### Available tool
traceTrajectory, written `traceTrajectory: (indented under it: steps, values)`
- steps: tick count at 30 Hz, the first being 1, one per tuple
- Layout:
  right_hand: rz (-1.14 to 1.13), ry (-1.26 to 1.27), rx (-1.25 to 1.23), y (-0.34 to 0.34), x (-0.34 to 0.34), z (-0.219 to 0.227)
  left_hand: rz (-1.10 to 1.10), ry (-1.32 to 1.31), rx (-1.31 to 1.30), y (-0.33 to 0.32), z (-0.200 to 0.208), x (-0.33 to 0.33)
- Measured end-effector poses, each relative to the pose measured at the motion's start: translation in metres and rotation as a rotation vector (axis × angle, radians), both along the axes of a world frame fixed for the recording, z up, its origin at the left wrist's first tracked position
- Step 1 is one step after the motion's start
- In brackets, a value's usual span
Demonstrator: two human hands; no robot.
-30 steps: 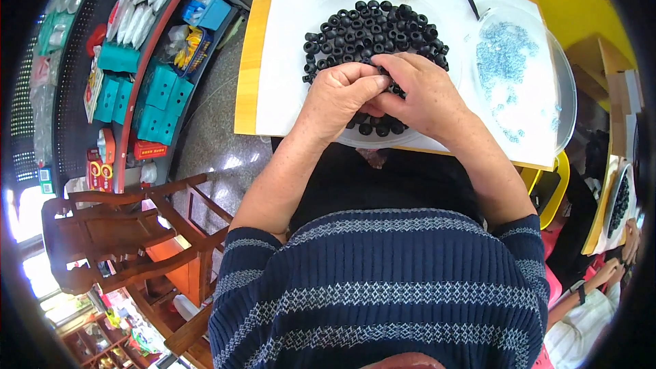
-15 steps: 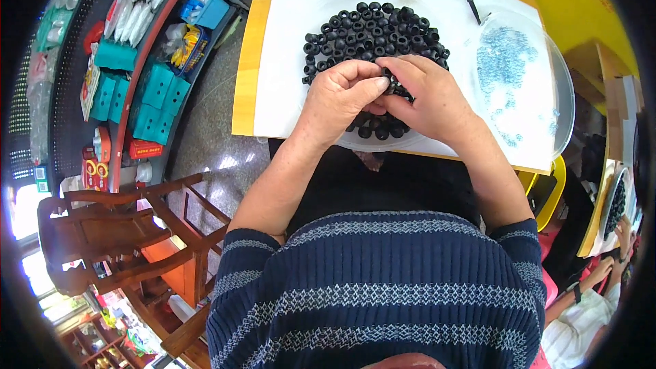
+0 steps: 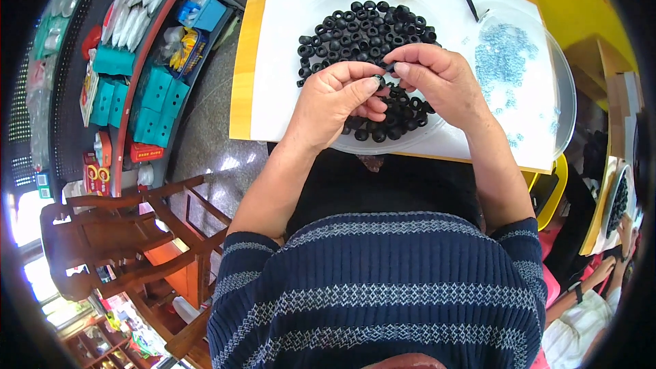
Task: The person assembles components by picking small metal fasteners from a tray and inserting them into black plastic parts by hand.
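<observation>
We see both hands meeting above a heap of small black rings [image 3: 365, 34] piled in a clear shallow dish [image 3: 321, 10] on the white-covered tabletop [image 3: 273, 61]. Our left hand [image 3: 335, 99] pinches one black ring [image 3: 379, 80] between thumb and forefinger, right at the near edge of the heap. Our right hand [image 3: 437, 82] closes its fingertips on a second black piece [image 3: 389, 66], just beside the first. To the right, a scatter of tiny pale blue parts [image 3: 502, 55] lies in another clear dish, well apart from the hands.
</observation>
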State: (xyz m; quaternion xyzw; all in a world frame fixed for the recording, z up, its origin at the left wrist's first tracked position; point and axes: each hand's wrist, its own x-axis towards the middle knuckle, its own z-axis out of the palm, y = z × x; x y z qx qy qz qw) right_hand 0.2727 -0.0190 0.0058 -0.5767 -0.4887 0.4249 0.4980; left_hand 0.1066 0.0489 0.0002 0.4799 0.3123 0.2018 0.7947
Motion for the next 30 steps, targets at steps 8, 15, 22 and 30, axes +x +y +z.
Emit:
traceTrajectory:
  steps: [8, 15, 22, 30]
  values:
    - [0.06, -0.005, 0.032, -0.0001, 0.0001, -0.002, 0.02, 0.006, 0.105, -0.0033, 0.0014, 0.002]
    - [0.041, 0.029, 0.008, -0.0006, 0.0031, -0.0044, 0.009, 0.003, 0.141, -0.0043, -0.0017, 0.0027]
    - [0.105, -0.058, 0.131, -0.0013, 0.0036, -0.0054, 0.035, 0.021, 0.144, -0.0037, -0.0013, 0.0023]
    - [0.092, -0.103, 0.141, -0.002, 0.0026, -0.0058, 0.005, -0.008, 0.091, -0.0029, -0.0025, 0.0022]
